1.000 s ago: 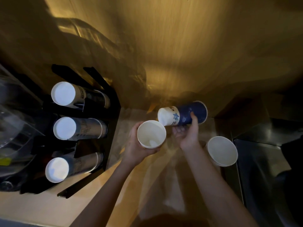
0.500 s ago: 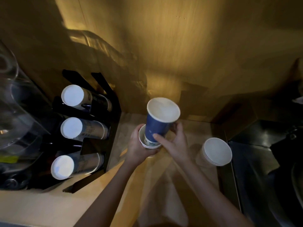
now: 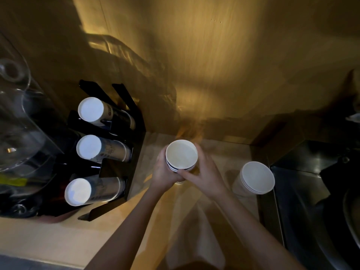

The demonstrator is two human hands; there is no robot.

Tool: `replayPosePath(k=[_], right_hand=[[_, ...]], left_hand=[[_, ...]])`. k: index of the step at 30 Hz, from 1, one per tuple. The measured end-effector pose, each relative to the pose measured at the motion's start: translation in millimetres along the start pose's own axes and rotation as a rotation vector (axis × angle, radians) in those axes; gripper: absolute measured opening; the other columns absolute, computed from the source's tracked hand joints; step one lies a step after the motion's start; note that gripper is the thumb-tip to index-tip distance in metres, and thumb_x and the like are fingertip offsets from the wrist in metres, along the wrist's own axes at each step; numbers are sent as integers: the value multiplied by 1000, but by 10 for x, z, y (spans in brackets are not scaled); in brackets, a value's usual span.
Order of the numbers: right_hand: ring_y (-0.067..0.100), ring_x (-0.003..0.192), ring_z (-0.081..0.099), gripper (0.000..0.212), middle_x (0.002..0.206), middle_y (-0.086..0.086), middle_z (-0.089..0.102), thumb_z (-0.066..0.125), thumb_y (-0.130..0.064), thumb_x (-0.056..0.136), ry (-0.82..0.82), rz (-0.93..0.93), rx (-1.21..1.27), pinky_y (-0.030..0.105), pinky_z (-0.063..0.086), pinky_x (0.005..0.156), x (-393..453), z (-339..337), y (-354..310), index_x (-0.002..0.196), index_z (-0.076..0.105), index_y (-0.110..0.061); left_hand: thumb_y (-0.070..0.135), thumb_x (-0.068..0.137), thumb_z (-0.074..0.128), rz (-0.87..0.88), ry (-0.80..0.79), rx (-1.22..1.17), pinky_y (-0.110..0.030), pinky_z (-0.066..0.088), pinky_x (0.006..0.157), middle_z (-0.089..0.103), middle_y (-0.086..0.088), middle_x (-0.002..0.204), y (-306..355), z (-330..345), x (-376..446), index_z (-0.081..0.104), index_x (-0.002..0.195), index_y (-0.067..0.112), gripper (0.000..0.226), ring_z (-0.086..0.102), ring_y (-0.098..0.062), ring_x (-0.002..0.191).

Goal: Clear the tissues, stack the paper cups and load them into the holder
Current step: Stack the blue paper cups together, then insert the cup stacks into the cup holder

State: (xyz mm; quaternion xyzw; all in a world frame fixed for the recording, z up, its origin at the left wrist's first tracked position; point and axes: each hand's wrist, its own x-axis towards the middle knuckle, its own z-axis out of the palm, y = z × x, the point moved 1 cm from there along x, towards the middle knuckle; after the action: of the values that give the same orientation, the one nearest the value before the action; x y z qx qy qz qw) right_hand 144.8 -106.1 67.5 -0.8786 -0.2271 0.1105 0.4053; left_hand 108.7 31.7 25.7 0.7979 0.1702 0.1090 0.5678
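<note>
A short stack of paper cups (image 3: 181, 155), white inside with blue bands under the rims, stands upright above the counter. My left hand (image 3: 162, 171) wraps its left side and my right hand (image 3: 204, 173) its right side, thumb across the front. Another small stack of white cups (image 3: 257, 177) sits on the counter to the right, apart from both hands. The black cup holder (image 3: 136, 145) on the left carries three rows of stacked cups lying on their sides, white bases facing me, the top row (image 3: 91, 111), the middle row (image 3: 89, 147) and the bottom row (image 3: 78, 191). No tissues are in view.
A clear plastic container (image 3: 21, 121) stands at the far left behind the holder. A dark metal sink (image 3: 311, 191) borders the counter on the right. The wooden wall (image 3: 214, 55) rises close behind the light counter (image 3: 48, 236).
The blue cup, held sideways in my right hand a second ago, was turned upright and pushed down into the cup in my left hand. Both hands now hold the nested stack.
</note>
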Motion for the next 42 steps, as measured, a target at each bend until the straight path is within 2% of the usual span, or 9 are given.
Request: replayPosePath(k=[10, 15, 17, 21, 24, 29, 33, 38, 42], right_hand=[[24, 121, 47, 90, 135, 3, 48, 58, -65, 67, -149, -27, -347, 42, 43, 97, 117, -111, -33, 138, 26, -19], [20, 73, 63, 33, 96, 10, 66, 50, -44, 89, -82, 350, 394, 25, 52, 60, 236, -273, -75, 109, 50, -18], [24, 55, 60, 39, 72, 14, 64, 41, -47, 91, -115, 526, 500, 29, 49, 51, 217, -324, -89, 103, 51, -11], [26, 50, 65, 78, 62, 18, 70, 13, -66, 86, -553, 718, 722, 28, 53, 50, 115, -331, -140, 97, 55, -1], [25, 54, 66, 88, 70, 18, 72, 10, -75, 78, -720, 629, 926, 24, 52, 46, 139, -359, -310, 96, 61, -5], [31, 68, 70, 87, 83, 15, 72, 48, -81, 57, -816, 408, 999, 34, 58, 48, 194, -426, -682, 108, 65, -13], [24, 78, 71, 80, 91, 9, 74, 75, -67, 48, -813, 243, 914, 37, 60, 55, 238, -346, -917, 109, 63, -17], [19, 100, 67, 69, 113, 5, 69, 77, -42, 64, -573, 142, 837, 36, 56, 82, 395, -234, -1246, 124, 54, -18], [-3, 95, 64, 66, 111, -15, 62, 80, -26, 65, -299, -110, 585, 13, 52, 78, 494, -191, -1652, 122, 47, -25]], left_hand=[[31, 43, 83, 17, 20, 98, -8, 36, 72, 54, 12, 112, 127, -35, -45, 44, 118, 32, 84, 53, -10, 104], [20, 46, 89, -20, -21, 175, -25, 42, 82, 59, 3, 118, 274, -123, -80, 42, 127, 24, 94, 55, -19, 111], [19, 46, 90, 53, -37, 171, -26, 43, 85, 59, 4, 118, 418, -215, -97, 43, 126, 23, 93, 55, -19, 112], [28, 46, 87, 333, -54, 177, -23, 42, 95, 52, 7, 122, 835, -474, -167, 44, 126, 21, 91, 51, -14, 118], [30, 61, 82, 554, -78, 305, -15, 32, 105, 40, 4, 135, 1110, -681, -280, 36, 132, 20, 85, 38, -12, 130], [17, 80, 68, 781, -136, 692, -32, 40, 104, 16, 1, 150, 1278, -1010, -537, 25, 136, 31, 72, 29, -21, 138], [25, 89, 44, 973, -31, 1013, -39, 20, 115, 20, -5, 148, 1241, -1269, -644, 25, 136, 31, 50, 21, -23, 139], [18, 86, 38, 848, 39, 990, -34, 30, 109, 27, -5, 145, 1136, -1610, -711, 31, 136, 28, 51, 28, -22, 135], [18, 78, 44, 647, 112, 691, -30, 48, 97, 43, -4, 136, 1233, -1875, -627, 45, 126, 20, 48, 45, -13, 123]])
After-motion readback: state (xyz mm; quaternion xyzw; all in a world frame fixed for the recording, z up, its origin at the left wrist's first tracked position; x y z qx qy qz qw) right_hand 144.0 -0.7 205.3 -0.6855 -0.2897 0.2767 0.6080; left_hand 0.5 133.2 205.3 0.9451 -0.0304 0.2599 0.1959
